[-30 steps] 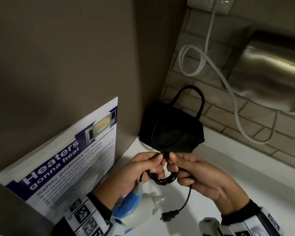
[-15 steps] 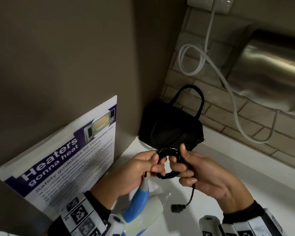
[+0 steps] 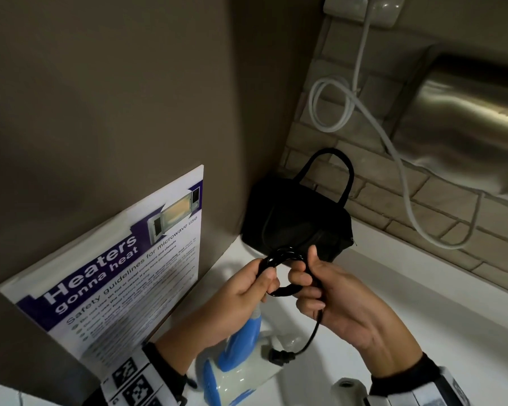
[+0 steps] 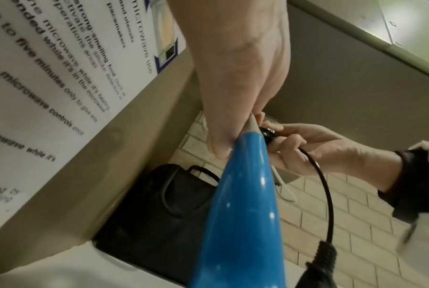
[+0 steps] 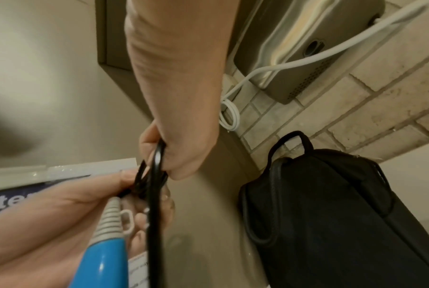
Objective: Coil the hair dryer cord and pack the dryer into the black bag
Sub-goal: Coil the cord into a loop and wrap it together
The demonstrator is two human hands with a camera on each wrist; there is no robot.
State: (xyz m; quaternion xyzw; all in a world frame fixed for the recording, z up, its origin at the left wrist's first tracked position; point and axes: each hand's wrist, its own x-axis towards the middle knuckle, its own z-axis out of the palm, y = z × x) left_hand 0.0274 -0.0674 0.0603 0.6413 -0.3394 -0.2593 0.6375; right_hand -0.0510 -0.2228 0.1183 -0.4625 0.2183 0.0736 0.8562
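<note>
Head view, hands: the left hand (image 3: 244, 291) and the right hand (image 3: 335, 291) both pinch a small black coil of cord (image 3: 282, 259) between them, lower centre of the frame.
Head view, cord end: a loose tail runs down from the right hand to the plug (image 3: 280, 355), which hangs in the lower centre.
Head view, dryer: the blue and white hair dryer (image 3: 241, 367) hangs below the left wrist, bottom centre, over the white counter (image 3: 423, 303).
Head view, bag: the black bag (image 3: 296, 221) stands in the corner, centre of the frame, behind the coil, with its handle up against the brick wall.
Head view, surroundings: a microwave safety poster (image 3: 123, 271) leans at lower left; a white cable (image 3: 405, 183) loops down the bricks at upper right, beside a steel wall unit (image 3: 467, 118).
Left wrist view: the blue dryer handle (image 4: 238, 204) fills the centre and hides part of the bag (image 4: 159, 214); the left hand's fingers are closed on the cord at the handle's tip.
Right wrist view: the right hand (image 5: 179, 120) is closed round the cord loops (image 5: 156, 165); the bag (image 5: 331, 214) is at lower right.
Change: the plug hangs lower and further left than half a second ago; the coil stays between both hands.
</note>
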